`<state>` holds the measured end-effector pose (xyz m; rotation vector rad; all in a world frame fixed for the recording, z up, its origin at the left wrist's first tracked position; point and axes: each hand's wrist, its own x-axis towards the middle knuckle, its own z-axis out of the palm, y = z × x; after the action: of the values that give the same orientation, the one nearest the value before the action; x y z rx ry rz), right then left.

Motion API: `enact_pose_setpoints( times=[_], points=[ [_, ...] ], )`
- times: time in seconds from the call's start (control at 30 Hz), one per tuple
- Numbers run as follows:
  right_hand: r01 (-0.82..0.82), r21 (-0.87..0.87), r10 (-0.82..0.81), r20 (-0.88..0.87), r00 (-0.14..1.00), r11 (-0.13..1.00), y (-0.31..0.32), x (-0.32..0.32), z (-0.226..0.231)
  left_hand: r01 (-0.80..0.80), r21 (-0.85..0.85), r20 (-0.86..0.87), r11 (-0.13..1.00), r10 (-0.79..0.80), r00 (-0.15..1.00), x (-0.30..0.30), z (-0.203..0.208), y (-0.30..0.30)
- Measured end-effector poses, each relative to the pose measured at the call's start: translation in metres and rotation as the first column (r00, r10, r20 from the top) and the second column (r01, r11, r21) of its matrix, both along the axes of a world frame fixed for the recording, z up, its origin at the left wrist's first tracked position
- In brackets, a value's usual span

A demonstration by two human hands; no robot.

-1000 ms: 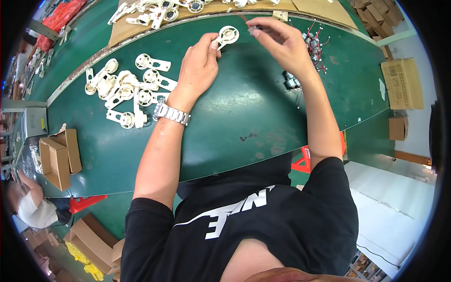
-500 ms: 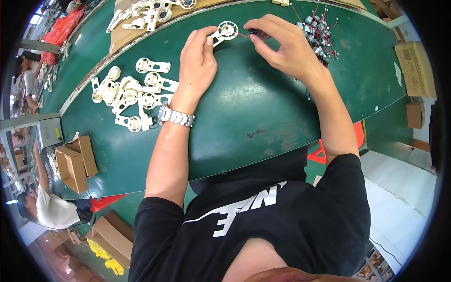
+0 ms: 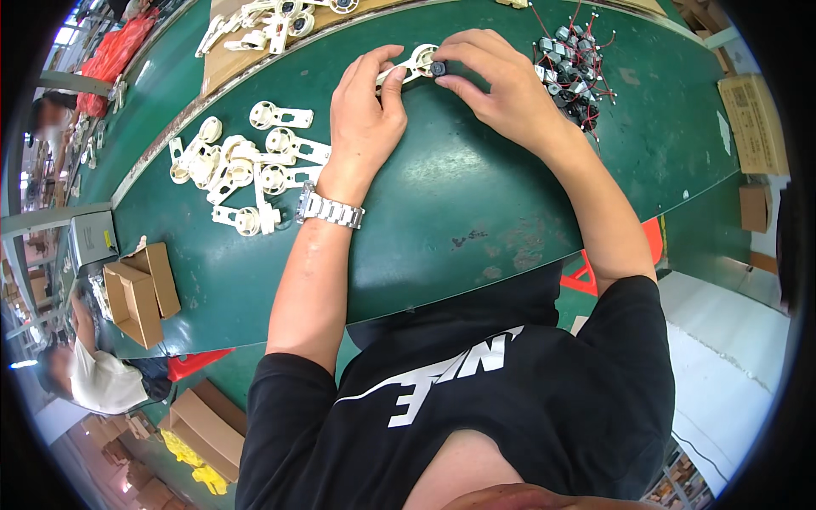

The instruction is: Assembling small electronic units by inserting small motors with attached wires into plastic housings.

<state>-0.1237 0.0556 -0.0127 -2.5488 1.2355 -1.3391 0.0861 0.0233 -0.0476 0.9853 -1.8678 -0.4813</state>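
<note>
In the head view I see the left hand (image 3: 367, 112), its fingers clamped on the stem of a cream ring-ended housing (image 3: 416, 62) over the green table (image 3: 408, 246), and the right hand (image 3: 503, 92) pinching a small dark motor (image 3: 439, 69) at the ring — if they touch, I cannot tell. I judge the housing light, stiff and slightly slippery, best held by the flat stem; the motor is probably denser, better taken by its body — red wires (image 3: 538, 19), as on the motor pile (image 3: 571, 61), look fragile.
</note>
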Motion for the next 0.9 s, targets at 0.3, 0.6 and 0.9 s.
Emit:
enact_pose_setpoints(
  times=[0.3, 0.6, 0.9],
  points=[
    [0.049, 0.189, -0.065, 0.077, 0.995, 0.981, 0.005, 0.008, -0.004, 0.009, 0.034, -0.069, 0.999, -0.006, 0.998, -0.007, -0.001, 0.006],
    [0.102, 0.081, -0.097, -0.069, 0.993, 0.991, 0.002, 0.003, -0.006, 0.061, 0.126, -0.128, 0.990, -0.045, 0.991, -0.006, 0.008, 0.011],
    [0.156, 0.043, -0.152, -0.078, 0.985, 0.987, 0.002, 0.003, -0.008, 0.156, 0.316, -0.265, 0.936, -0.070, 0.962, -0.005, 0.001, 0.004]
  ],
)
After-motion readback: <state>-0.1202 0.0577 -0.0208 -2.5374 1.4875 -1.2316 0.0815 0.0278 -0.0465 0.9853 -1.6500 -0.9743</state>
